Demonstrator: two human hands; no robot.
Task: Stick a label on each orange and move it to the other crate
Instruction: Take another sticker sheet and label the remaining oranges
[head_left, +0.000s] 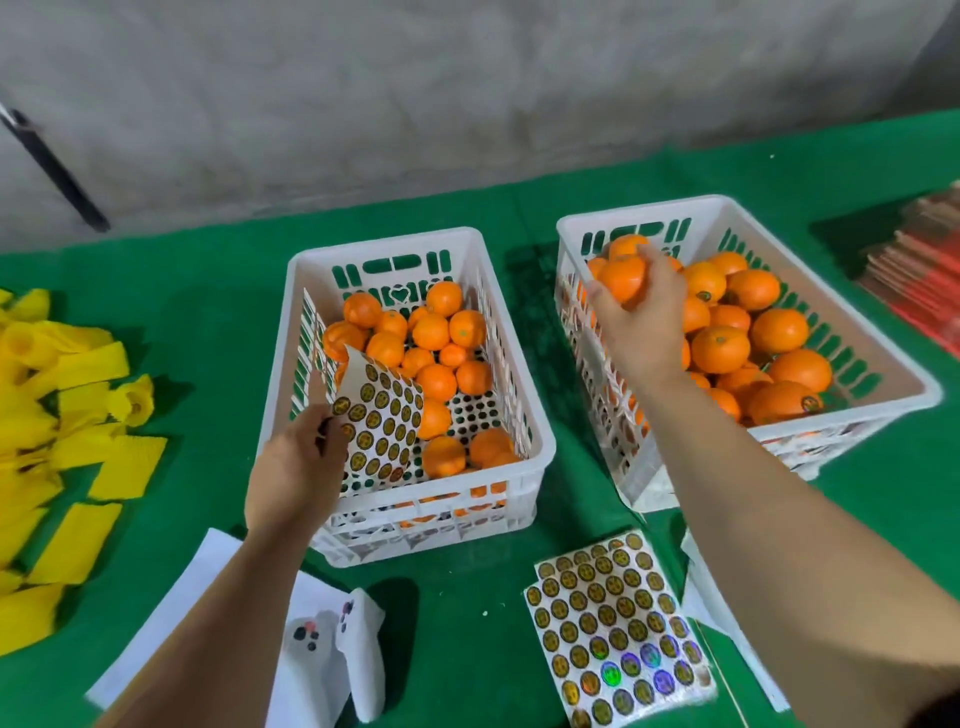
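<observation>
Near: spare label sheet (618, 629) flat on the green cloth (467, 623). Left hand (296, 467) pinches a curled label sheet (382, 415) over the left crate (535, 441). Far: right hand (641, 312) cups an orange (621, 278) above the fuller right crate (930, 389). Set it label-up into a gap, release low so nothing rolls.

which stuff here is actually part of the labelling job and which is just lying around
Part of the job:
- left crate with oranges
- right crate with oranges
- orange gripped by the right hand
- sticker sheet held by the left hand
- spare sticker sheet

Just lying about:
- yellow foam sleeves
- white papers
- stack of red cardboard
- green table cover
</observation>
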